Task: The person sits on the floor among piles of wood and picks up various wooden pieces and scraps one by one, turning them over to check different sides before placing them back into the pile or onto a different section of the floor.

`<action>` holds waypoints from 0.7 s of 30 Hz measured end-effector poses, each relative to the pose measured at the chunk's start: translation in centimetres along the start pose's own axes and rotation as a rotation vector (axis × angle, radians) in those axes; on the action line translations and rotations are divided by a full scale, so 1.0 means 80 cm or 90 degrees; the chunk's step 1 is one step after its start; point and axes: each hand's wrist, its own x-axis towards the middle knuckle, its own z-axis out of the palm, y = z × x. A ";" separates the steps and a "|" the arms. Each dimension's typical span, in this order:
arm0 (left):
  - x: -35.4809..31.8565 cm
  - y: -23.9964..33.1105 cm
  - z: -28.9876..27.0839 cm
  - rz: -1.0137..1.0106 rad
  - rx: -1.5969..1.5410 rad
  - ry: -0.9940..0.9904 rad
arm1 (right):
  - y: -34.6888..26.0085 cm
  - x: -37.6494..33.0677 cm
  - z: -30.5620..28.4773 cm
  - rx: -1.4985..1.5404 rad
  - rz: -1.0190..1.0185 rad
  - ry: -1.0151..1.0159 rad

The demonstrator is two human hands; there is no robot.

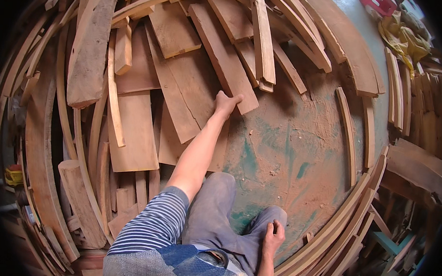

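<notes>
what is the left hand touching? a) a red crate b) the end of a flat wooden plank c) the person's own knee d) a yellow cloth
b: the left hand is stretched out with its fingers on the near end of a flat wooden plank, while the right hand rests by the knee.

A green-painted floor (290,156) dusted with reddish sawdust fills the centre right. Flat wooden planks (184,81) lie heaped across its upper left, thin curved strips (346,137) at right, a short log (80,203) lower left.
</notes>
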 end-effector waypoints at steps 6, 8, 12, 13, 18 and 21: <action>-0.131 0.029 -0.051 -0.083 -0.209 -0.236 | 0.013 0.011 0.009 0.130 0.095 -0.062; -0.175 0.028 -0.062 -0.094 -0.306 -0.298 | 0.024 0.020 0.010 0.179 0.124 -0.112; -0.276 0.019 -0.088 -0.186 -0.435 -0.418 | 0.007 0.031 -0.003 0.658 0.311 -0.201; -0.309 0.015 -0.093 -0.219 -0.468 -0.442 | 0.000 0.028 -0.006 0.716 0.301 -0.232; -0.454 -0.044 -0.088 -0.331 -0.460 -0.583 | -0.067 -0.018 -0.049 0.767 0.219 -0.251; -0.522 -0.069 -0.073 -0.369 -0.493 -0.681 | -0.066 -0.048 -0.076 0.647 0.171 -0.195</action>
